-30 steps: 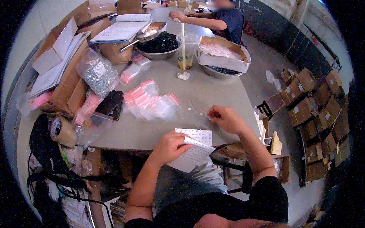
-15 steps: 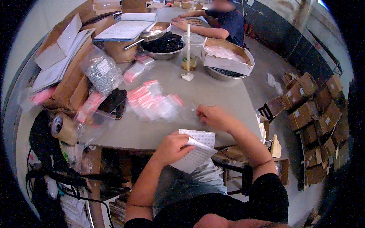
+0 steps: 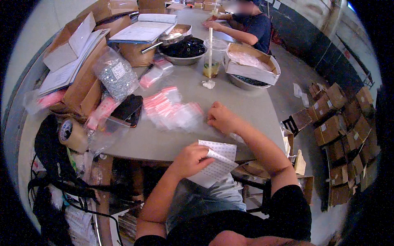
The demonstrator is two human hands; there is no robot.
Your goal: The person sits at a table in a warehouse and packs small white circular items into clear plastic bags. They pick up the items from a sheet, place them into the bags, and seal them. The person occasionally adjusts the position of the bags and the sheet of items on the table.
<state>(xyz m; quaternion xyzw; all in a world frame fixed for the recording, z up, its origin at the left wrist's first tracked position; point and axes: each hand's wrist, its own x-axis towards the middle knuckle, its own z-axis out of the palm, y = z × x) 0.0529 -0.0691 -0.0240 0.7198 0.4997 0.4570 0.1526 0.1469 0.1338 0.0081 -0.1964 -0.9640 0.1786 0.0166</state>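
Note:
My left hand (image 3: 189,160) grips a folded white sheet of small printed labels (image 3: 213,170) over my lap, at the table's near edge. My right hand (image 3: 223,118) rests low over the table with its fingers curled together; whatever they may hold is hidden. Just left of its fingertips spreads a pile of small clear zip bags with red-pink edges (image 3: 170,110). A small clear bag (image 3: 237,137) lies on the table beneath my right wrist.
A bag of metal pieces (image 3: 117,74), a black phone (image 3: 128,110) and a tape roll (image 3: 73,134) lie left. A bowl of black parts (image 3: 182,59), a plastic cup (image 3: 213,61) and a cardboard tray (image 3: 251,65) stand farther back. A co-worker (image 3: 250,28) sits at the far right.
My right hand has moved slightly up and away, toward the pile of zip bags. The small clear bag now shows under my wrist. My left hand still holds the label sheet. The view has shifted slightly.

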